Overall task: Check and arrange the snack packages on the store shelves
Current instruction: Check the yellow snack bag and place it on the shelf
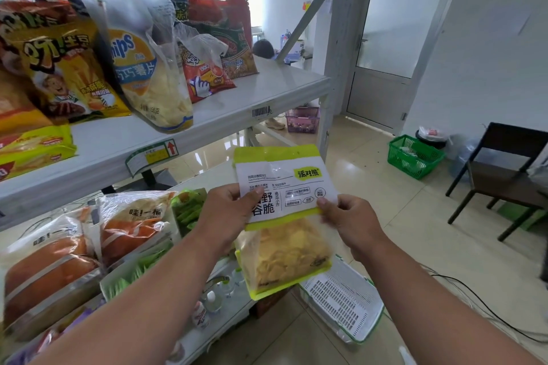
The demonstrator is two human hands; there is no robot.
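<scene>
Both hands gripping green-edged snack bag (284,216), left hand (228,216) and right hand (350,222) pinching opposite edges

My forearms are bare up to the frame's lower edge. My left hand (226,213) and right hand (350,221) wear nothing I can see, and my fingernails are short and plain.

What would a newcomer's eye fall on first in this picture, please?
The lime-and-white snack bag, held up in the middle of the view, its edges pinched by the left hand and right hand. Then the bright chip bags crowding the upper shelf at left.
</scene>
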